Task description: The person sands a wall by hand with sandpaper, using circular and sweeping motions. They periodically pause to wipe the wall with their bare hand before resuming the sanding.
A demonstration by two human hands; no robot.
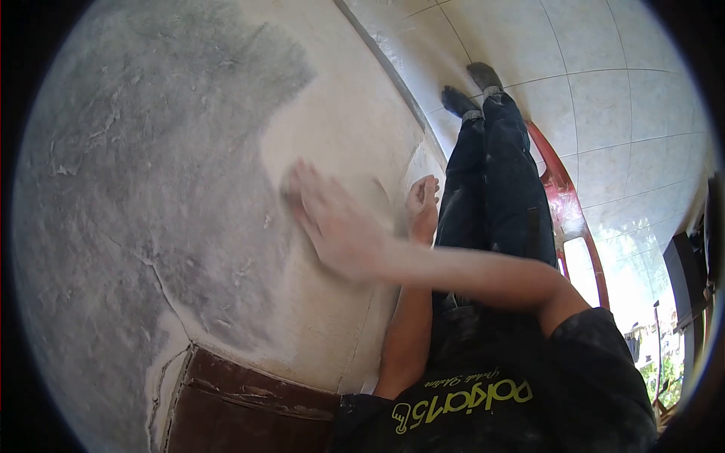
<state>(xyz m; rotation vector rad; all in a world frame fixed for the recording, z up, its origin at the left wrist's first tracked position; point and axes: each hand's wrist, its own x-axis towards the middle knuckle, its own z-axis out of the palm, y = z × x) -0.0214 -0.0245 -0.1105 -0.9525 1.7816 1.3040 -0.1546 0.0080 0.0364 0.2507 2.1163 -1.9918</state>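
Note:
My right hand (332, 219) reaches across my body to the wall (325, 124), where pale, smooth coating meets a rough grey patch (204, 174). It is blurred by motion, fingers pressed together against the surface. A small dark edge shows by the fingertips, too smeared to name. My left hand (423, 205) is near the wall's lower part, beside my legs. Its fingers are loosely curled in, and I see nothing in them.
Brown wooden frame (257, 392) borders the wall at lower left, with a crack (162, 287) running from its corner. A red plastic chair (563, 196) stands beside my legs on pale floor tiles (604, 98). Dusty dark trousers (491, 181) and shoes show.

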